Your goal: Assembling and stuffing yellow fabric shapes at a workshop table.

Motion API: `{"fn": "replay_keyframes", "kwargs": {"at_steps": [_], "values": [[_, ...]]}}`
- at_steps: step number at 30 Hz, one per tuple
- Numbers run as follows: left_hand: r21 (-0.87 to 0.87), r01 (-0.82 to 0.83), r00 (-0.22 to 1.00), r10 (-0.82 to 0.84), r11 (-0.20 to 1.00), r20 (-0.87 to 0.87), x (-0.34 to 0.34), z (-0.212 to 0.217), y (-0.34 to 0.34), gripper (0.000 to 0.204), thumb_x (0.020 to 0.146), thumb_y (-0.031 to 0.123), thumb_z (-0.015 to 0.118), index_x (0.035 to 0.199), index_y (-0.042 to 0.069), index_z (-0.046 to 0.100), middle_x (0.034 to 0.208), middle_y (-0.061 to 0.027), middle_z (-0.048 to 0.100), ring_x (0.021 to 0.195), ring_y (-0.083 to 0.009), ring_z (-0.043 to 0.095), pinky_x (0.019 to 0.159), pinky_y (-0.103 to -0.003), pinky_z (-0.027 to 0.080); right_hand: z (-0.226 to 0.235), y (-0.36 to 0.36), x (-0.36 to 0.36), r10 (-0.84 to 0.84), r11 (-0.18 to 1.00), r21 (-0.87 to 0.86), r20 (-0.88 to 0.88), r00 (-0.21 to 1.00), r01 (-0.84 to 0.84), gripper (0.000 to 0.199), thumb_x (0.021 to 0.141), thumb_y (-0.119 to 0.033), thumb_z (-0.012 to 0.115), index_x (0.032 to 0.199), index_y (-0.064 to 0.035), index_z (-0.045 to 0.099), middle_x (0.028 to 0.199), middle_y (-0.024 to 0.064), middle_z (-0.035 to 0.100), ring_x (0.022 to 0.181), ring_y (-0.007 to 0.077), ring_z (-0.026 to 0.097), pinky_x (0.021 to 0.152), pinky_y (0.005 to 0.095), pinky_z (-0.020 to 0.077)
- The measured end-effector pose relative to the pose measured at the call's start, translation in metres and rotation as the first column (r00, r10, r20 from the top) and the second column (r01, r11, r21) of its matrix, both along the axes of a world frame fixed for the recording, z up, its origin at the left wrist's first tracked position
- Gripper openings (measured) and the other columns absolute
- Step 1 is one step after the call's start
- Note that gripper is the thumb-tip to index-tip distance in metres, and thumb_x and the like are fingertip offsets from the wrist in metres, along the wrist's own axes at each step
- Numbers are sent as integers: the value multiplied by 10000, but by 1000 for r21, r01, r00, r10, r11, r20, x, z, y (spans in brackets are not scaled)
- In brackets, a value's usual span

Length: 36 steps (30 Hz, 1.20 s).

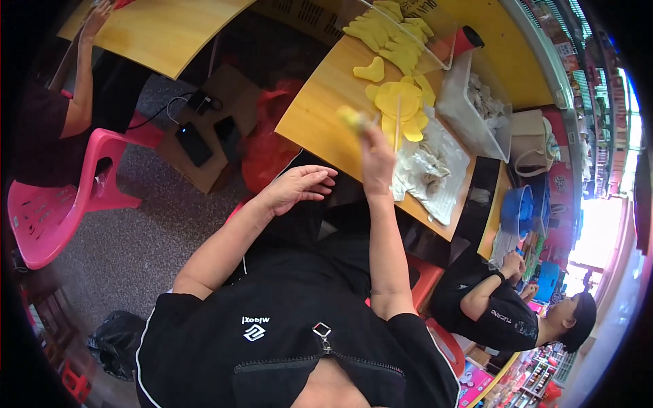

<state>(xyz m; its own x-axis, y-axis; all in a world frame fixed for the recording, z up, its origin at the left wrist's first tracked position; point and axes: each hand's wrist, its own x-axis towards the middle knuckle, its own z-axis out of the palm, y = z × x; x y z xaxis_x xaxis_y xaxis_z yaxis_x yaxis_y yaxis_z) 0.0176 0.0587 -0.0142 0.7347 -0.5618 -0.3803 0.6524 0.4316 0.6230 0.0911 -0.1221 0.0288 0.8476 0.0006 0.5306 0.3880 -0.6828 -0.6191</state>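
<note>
My right hand (377, 160) is raised over the near edge of the wooden table (309, 112). Its fingers grip a small yellow piece (352, 120), too smeared by motion to name more exactly. Lower and to the left, my left hand (299, 189) hangs before the table edge, fingers loosely stretched, holding nothing. Beyond the right hand lie flat yellow cut-out pieces (398, 102), some round, and one curved yellow piece (369, 70). A white plastic bag (442, 200) with crumpled whitish material (432, 168) on it lies to the right.
Clear bins hold yellow pieces (394, 34) and whitish pieces (483, 102). A red cylinder (466, 41) stands between them. Left are a red bag (265, 149), a cardboard box (204, 177) with phones, and a pink chair (95, 170). Other people sit at the left and right.
</note>
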Motion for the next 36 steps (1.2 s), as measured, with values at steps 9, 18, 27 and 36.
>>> {"fn": "replay_keyframes", "kwargs": {"at_steps": [9, 18, 27, 36], "values": [[-21, -72, 997, 72, 997, -17, 4, -7, 6, 332, 968, 272, 508, 1209, 49, 559, 1062, -56, 616, 961, -140, 611, 828, -282, 517, 11, 3, 0, -13, 980, 197, 39, 999, 5, 183, 831, -6, 647, 1014, -5, 638, 865, 141, 657, 793, 210, 635, 719, 302, 496], [-21, -80, 997, 79, 997, -27, 5, -7, 7, 319, 948, 287, 552, 1178, 69, 588, 1027, -31, 619, 916, -112, 602, 809, -269, 501, 10, -8, 2, 40, 994, -109, 82, 996, -31, 195, 854, -23, 627, 1047, -32, 654, 903, 122, 671, 794, 213, 651, 750, 316, 507], [-23, -83, 996, 83, 996, -23, 7, -7, 5, 309, 942, 280, 561, 1160, 65, 604, 1029, -29, 626, 920, -111, 600, 805, -268, 492, 10, -16, -3, 72, 926, -375, 75, 995, -39, 197, 807, 37, 589, 972, -47, 658, 929, 137, 663, 872, 289, 635, 764, 340, 517], [-137, -239, 971, 240, 961, -6, 8, 0, -4, 340, 945, 176, 555, 1236, 3, 529, 1109, -96, 624, 1002, -155, 619, 886, -299, 506, 30, -2, -32, 77, 989, -123, -3, 997, -77, 184, 818, 25, 647, 997, -11, 673, 971, 140, 685, 893, 245, 671, 779, 295, 506]]}}
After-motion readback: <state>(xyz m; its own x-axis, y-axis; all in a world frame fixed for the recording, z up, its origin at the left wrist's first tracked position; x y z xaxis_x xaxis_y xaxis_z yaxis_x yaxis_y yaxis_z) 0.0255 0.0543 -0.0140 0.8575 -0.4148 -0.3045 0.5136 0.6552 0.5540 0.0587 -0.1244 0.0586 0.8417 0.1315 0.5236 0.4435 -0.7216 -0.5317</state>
